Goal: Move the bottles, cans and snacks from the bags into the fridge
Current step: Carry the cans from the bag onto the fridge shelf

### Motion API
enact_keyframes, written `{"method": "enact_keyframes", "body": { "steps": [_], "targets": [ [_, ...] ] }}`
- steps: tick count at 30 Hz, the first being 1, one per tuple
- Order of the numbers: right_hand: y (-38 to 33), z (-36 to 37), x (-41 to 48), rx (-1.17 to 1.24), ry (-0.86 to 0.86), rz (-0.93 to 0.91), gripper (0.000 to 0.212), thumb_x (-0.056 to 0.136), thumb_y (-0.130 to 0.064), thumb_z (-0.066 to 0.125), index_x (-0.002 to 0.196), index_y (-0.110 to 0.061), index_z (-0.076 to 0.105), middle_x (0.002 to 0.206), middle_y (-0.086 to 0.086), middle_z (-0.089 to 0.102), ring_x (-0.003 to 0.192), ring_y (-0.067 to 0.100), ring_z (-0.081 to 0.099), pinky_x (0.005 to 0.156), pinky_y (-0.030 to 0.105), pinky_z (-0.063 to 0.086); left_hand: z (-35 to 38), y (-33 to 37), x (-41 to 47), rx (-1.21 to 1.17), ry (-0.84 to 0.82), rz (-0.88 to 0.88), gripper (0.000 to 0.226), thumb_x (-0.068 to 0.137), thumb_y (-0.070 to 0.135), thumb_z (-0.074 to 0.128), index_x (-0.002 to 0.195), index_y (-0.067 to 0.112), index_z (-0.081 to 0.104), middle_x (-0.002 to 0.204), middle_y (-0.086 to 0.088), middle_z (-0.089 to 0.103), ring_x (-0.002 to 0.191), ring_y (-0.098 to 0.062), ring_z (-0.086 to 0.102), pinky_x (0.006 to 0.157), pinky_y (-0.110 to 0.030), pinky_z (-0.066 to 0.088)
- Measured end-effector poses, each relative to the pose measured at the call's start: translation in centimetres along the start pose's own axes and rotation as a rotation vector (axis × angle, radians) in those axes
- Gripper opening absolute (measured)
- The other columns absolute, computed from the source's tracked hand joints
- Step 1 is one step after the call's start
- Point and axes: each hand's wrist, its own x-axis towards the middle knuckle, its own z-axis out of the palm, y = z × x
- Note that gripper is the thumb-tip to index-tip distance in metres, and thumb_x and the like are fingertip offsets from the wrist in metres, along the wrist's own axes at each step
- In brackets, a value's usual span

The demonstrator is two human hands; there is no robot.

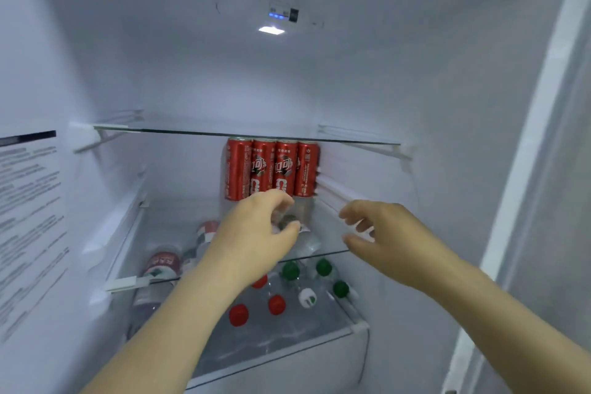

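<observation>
Both my arms reach into the open fridge. My left hand curls its fingers and thumb round the top of a clear bottle lying on the middle glass shelf. My right hand hovers to the right of it, fingers loosely curled and holding nothing. Several red cans stand in a row at the back of that shelf. Two bottles with red labels lie at the shelf's left. On the shelf below stand several bottles with red caps and green caps.
An upper glass shelf spans the fridge above the cans with nothing on it. The left wall carries a printed label. The fridge's right wall and door frame lie close to my right arm. A lamp glows on the back wall.
</observation>
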Motion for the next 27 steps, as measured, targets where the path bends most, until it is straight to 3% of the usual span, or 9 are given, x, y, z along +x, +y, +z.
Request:
{"method": "enact_keyframes", "body": {
  "steps": [6,10,14,21,27],
  "targets": [
    [1.3,-4.2,-9.7,-0.189,0.112,0.135,0.032,0.092,-0.036,0.056,0.123,-0.034,0.054,0.108,-0.022,0.057,0.093,-0.003,0.051,0.088,0.022,0.048,3.0,5.8,-3.7,-0.129,-0.147,0.196,0.034,0.086,0.032,0.064,0.119,0.030,0.059,0.115,0.019,0.058,0.105,0.002,0.054,0.089,-0.016,0.040],
    [2.0,-7.3,-16.2,-0.264,0.178,0.252,0.031,0.091,-0.036,0.057,0.121,-0.035,0.057,0.103,-0.025,0.056,0.084,-0.008,0.050,0.079,0.011,0.043,5.6,10.1,-5.4,-0.267,-0.224,0.292,0.033,0.083,0.031,0.066,0.116,0.031,0.061,0.112,0.019,0.060,0.103,0.002,0.056,0.094,-0.021,0.044],
    [2.1,-10.4,-21.9,-0.423,0.213,0.371,0.033,0.090,-0.037,0.057,0.123,-0.032,0.058,0.111,-0.018,0.063,0.094,0.003,0.059,0.082,0.024,0.050,8.0,14.9,-6.9,-0.392,-0.313,0.378,0.032,0.083,0.031,0.067,0.114,0.031,0.063,0.112,0.020,0.062,0.102,0.004,0.057,0.096,-0.023,0.046],
    [4.2,-15.3,-30.9,-0.567,0.257,0.598,0.032,0.090,-0.040,0.056,0.122,-0.033,0.056,0.110,-0.019,0.062,0.095,0.000,0.057,0.084,0.018,0.047,11.7,23.9,-9.9,-0.538,-0.433,0.559,0.029,0.083,0.037,0.066,0.112,0.033,0.063,0.107,0.025,0.061,0.101,0.009,0.056,0.094,-0.023,0.047],
    [5.4,-19.5,-38.8,-0.625,0.316,0.761,0.033,0.088,-0.039,0.056,0.120,-0.030,0.059,0.108,-0.018,0.063,0.095,0.001,0.059,0.084,0.024,0.051,15.0,32.3,-13.6,-0.625,-0.526,0.700,0.041,0.076,0.050,0.054,0.113,0.034,0.061,0.108,0.023,0.062,0.101,0.006,0.057,0.092,-0.028,0.049]
  ]
}}
